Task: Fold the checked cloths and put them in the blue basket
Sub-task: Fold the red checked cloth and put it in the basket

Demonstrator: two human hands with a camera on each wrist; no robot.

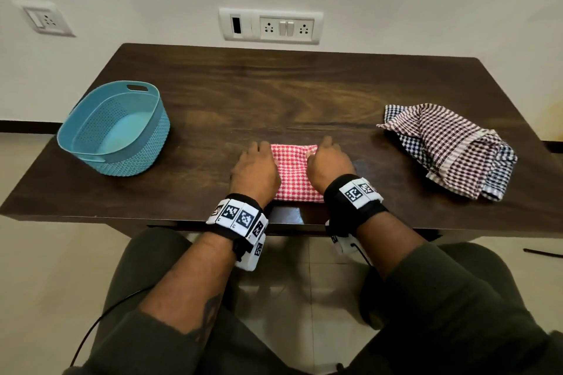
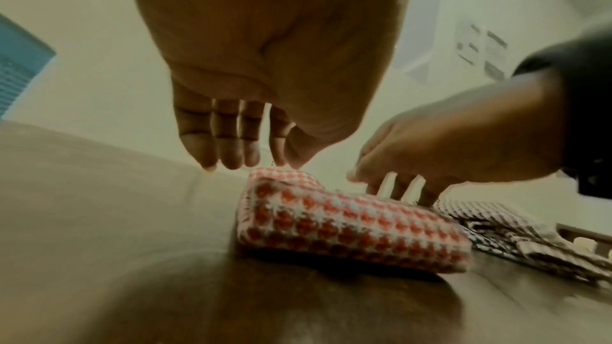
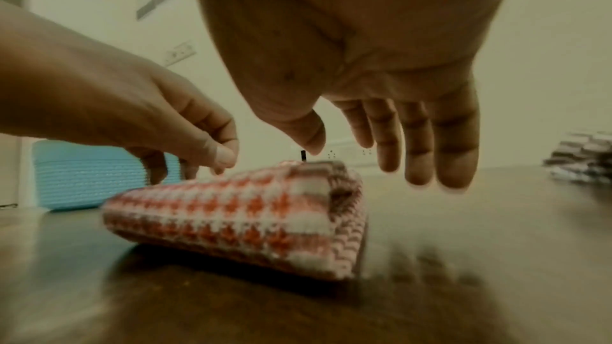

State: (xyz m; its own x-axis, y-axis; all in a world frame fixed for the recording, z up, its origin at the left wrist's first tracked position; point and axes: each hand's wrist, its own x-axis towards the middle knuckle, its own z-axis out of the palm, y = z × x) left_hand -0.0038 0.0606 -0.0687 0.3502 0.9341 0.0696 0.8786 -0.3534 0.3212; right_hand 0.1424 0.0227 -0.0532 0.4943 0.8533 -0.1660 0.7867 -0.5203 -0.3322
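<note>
A folded red-and-white checked cloth (image 1: 294, 173) (image 2: 348, 229) (image 3: 232, 213) lies flat near the table's front edge. My left hand (image 1: 254, 167) (image 2: 251, 164) is at its left side, fingers straight down, tips just over the cloth's far corner, holding nothing. My right hand (image 1: 329, 164) (image 3: 364, 164) is at the right side with relaxed fingers hanging beside the folded edge; in the left wrist view its fingertips (image 2: 427, 195) touch the cloth. The blue basket (image 1: 114, 128) (image 3: 82, 182) stands at the left, with nothing in it.
A loose pile of dark checked cloths (image 1: 451, 149) (image 2: 513, 234) (image 3: 586, 161) lies at the right of the dark wooden table (image 1: 274, 94). Wall sockets (image 1: 271, 27) sit behind the table. The table's front edge is just under my wrists.
</note>
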